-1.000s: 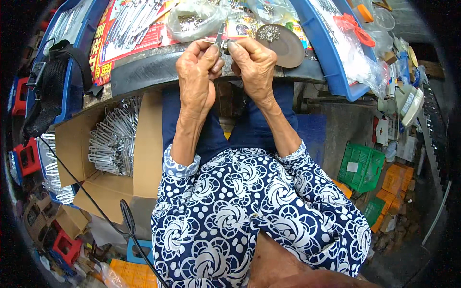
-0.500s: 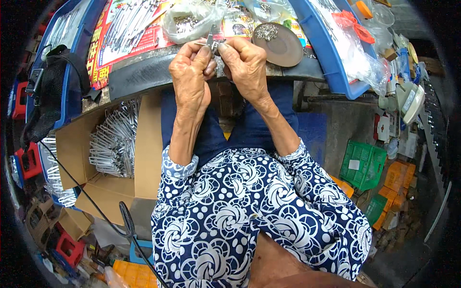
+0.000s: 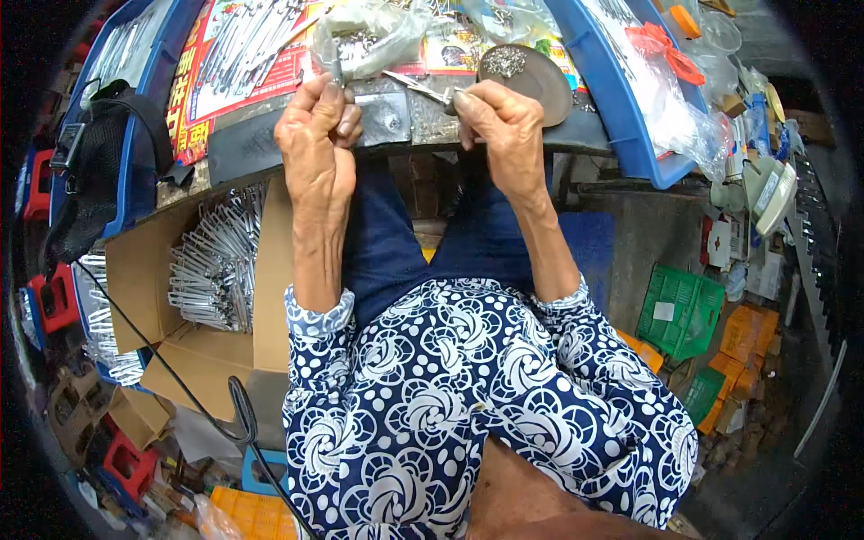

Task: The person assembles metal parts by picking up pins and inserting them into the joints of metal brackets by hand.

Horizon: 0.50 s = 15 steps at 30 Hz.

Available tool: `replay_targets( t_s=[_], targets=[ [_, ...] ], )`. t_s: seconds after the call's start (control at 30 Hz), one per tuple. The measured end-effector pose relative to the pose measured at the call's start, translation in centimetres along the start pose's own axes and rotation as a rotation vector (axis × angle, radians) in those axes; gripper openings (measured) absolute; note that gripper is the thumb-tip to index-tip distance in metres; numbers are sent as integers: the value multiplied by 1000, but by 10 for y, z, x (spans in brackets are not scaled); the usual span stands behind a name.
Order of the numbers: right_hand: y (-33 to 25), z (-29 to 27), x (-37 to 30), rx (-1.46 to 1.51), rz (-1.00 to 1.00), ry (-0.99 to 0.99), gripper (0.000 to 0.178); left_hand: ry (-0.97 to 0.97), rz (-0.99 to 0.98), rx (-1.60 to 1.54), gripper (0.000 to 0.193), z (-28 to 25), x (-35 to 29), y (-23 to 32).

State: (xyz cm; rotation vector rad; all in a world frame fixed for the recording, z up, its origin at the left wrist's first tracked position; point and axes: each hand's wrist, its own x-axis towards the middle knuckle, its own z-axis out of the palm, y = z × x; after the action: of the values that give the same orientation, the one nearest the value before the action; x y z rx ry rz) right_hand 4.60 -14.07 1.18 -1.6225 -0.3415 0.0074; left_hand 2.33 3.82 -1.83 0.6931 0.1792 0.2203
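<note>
My left hand (image 3: 317, 135) is closed round a narrow metal strip (image 3: 337, 68) that sticks up past the fingertips. Well apart from it, my right hand (image 3: 506, 130) pinches a slim silvery metal piece (image 3: 416, 85), its thin end pointing to the far left. Between the hands, a worn flat metal block (image 3: 382, 115) lies at the bench's near edge. Just beyond my right hand rests a round brown dish (image 3: 547, 88) with a heap of small shiny metal bits (image 3: 503, 60). A clear plastic bag (image 3: 396, 38) of small metal parts lies beyond my left hand.
Long metal pieces (image 3: 247, 40) lie on red printed sheets at the left. Blue trays (image 3: 621, 135) flank the bench; a black mesh bag (image 3: 94, 171) hangs over the left one. Below stands a cardboard box (image 3: 270, 297) full of metal pieces, and a green crate (image 3: 681, 310) is at right.
My hands have moved apart from near each other, the left one leftward and the right one rightward, each with a metal piece. The flat metal block between them now shows.
</note>
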Motion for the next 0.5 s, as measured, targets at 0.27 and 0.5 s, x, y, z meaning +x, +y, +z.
replay_targets(
  t_s=[0.27,0.5],
  targets=[
    [-11,13,19,-586,-528,-159,6,-94,-110,-101,17,13,-2,-13],
    [7,30,20,-224,-225,61,9,-82,-198,-157,15,14,0,-19]
  ],
)
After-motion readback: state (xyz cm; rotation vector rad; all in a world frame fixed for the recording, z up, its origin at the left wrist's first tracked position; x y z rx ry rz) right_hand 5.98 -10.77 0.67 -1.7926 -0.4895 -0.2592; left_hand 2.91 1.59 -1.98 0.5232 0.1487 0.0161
